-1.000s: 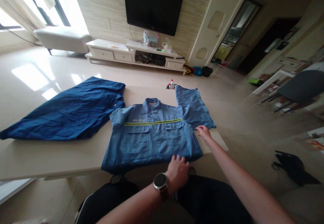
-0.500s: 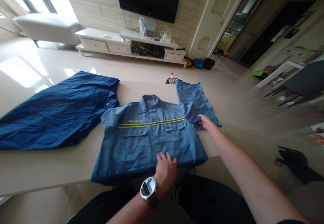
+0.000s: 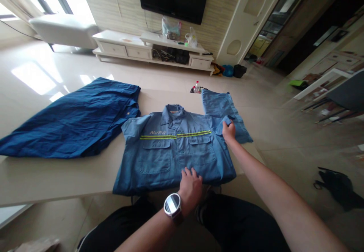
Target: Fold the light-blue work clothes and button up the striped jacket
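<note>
A blue work shirt (image 3: 156, 153) with yellow stripes, a collar and two flap pockets lies front up on the pale table (image 3: 71, 180), its collar away from me. My right hand (image 3: 229, 129) is closed round the end of its right-side sleeve and has lifted it a little. At the shirt's near edge, my left hand (image 3: 192, 181) lies flat with its fingers spread on the fabric. Behind the held sleeve, a folded light blue garment (image 3: 217, 102) rests on the table. A darker blue garment (image 3: 74, 119) is spread at the left.
A small group of bottles (image 3: 196, 88) shows past the table's far edge. Across the floor stand a white TV cabinet (image 3: 136, 52) and a padded bench (image 3: 64, 30). A grey chair (image 3: 344, 94) is at the right, with a black item (image 3: 337, 187) on the floor nearer me.
My right hand has raised the sleeve end and turned it up and inward. My left hand stays on the shirt's near edge. The whole view has shifted slightly.
</note>
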The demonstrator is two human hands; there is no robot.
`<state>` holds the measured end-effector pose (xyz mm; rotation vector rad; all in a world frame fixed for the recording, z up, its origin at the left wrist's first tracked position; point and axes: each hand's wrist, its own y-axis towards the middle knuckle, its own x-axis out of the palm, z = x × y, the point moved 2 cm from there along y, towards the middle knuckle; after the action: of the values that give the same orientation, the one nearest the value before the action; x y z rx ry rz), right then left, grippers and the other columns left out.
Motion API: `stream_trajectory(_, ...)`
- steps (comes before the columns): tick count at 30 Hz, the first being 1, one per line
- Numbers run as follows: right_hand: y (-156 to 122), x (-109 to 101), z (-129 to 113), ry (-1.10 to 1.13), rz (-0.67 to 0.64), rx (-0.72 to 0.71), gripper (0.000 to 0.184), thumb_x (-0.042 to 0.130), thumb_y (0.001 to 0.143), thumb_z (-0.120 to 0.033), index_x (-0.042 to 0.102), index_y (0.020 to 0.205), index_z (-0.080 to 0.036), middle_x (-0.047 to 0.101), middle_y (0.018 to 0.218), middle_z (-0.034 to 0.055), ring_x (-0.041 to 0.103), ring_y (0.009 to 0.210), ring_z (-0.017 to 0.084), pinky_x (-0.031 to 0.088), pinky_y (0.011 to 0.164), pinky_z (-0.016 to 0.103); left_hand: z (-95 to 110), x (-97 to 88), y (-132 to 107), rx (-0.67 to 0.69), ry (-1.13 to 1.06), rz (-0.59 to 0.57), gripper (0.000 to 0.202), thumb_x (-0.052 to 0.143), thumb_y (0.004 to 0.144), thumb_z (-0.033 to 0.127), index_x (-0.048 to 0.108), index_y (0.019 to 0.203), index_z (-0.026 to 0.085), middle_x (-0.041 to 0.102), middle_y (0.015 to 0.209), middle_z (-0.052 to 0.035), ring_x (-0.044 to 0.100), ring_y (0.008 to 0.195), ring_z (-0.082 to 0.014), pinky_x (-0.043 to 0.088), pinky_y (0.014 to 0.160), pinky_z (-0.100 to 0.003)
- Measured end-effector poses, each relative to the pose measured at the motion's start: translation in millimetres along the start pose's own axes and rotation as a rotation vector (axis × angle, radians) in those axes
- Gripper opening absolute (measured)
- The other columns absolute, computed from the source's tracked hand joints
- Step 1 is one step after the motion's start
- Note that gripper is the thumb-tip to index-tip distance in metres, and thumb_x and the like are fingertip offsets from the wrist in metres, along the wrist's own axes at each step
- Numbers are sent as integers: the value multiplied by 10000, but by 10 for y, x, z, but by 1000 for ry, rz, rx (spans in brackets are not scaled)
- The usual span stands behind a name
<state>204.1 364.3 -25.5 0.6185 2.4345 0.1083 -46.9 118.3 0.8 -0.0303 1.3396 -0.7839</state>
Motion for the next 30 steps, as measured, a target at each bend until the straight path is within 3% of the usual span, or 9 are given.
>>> stream_trajectory(4, -448, 251, -76, -108, -407, -400, 308, 637, 832, -238, 727, 1126, -250, 692, 1403, 69, 584, 1361, 268, 462, 1178, 424, 8, -2, -26, 4, -17, -9, 507, 519, 1009, 318, 621, 1460, 109, 428, 1615, -297, 407, 1487, -527, 374, 1153, -653)
stream_trajectory(7, -722, 380, -4, -247, -589, -557, 527, 607, 770, -143, 697, 1278, -250, 619, 1520, 65, 501, 1463, 287, 407, 1225, 494, -1, 11, -39, 17, -37, -2, 503, 527, 1005, 315, 626, 1452, 104, 433, 1611, -298, 403, 1491, -523, 370, 1162, -657)
stream_trajectory(10, -819, 411, 92, -542, -605, -643, 772, 543, 778, -94, 522, 1541, -218, 443, 1670, 90, 365, 1565, 301, 366, 1239, 548, -24, 27, -50, 37, -53, 15, 507, 552, 995, 329, 628, 1448, 114, 451, 1602, -288, 416, 1488, -511, 376, 1159, -661)
stream_trajectory(12, -824, 385, 139, -691, -622, -702, 840, 512, 786, -75, 441, 1610, -221, 396, 1698, 75, 331, 1585, 281, 361, 1244, 525, -41, 33, -59, 43, -58, 20, 505, 565, 987, 333, 631, 1445, 131, 464, 1601, -269, 423, 1487, -501, 383, 1154, -661)
stream_trajectory(17, -816, 240, 244, -673, -749, -852, 903, 472, 780, -43, 389, 1640, -304, 383, 1706, -7, 306, 1598, 219, 335, 1260, 480, -76, 20, -86, 44, -80, 13, 512, 553, 992, 334, 620, 1456, 129, 445, 1622, -251, 401, 1503, -493, 379, 1170, -649)
stream_trajectory(20, -815, 196, 312, -698, -756, -860, 858, 510, 831, -97, 373, 1645, -331, 363, 1715, -1, 295, 1603, 248, 327, 1252, 508, -86, 10, -93, 53, -84, 4, 507, 523, 1004, 323, 614, 1458, 117, 435, 1630, -247, 381, 1512, -497, 371, 1182, -635)
stream_trajectory(24, -855, 231, 307, -723, -736, -859, 683, 507, 976, -290, 376, 1644, -336, 354, 1719, 25, 278, 1609, 273, 319, 1240, 523, -78, 12, -111, 52, -75, 1, 492, 511, 1004, 315, 621, 1445, 127, 437, 1630, -236, 380, 1511, -498, 375, 1171, -634)
stream_trajectory(27, -906, 255, 263, -736, -718, -847, 624, 458, 1031, -446, 390, 1639, -325, 350, 1721, 39, 272, 1610, 282, 304, 1242, 520, -82, -10, -131, 56, -100, 11, 462, 560, 975, 332, 659, 1383, 139, 537, 1548, -226, 435, 1480, -477, 413, 1145, -618)
stream_trajectory(30, -939, 244, 246, -711, -710, -832, 647, 473, 1022, -487, 388, 1640, -316, 350, 1722, 46, 279, 1606, 288, 298, 1242, 523, -224, -134, -96, 87, -213, 70, 449, 606, 938, 376, 675, 1340, 187, 637, 1431, -178, 526, 1406, -423, 461, 1123, -560)
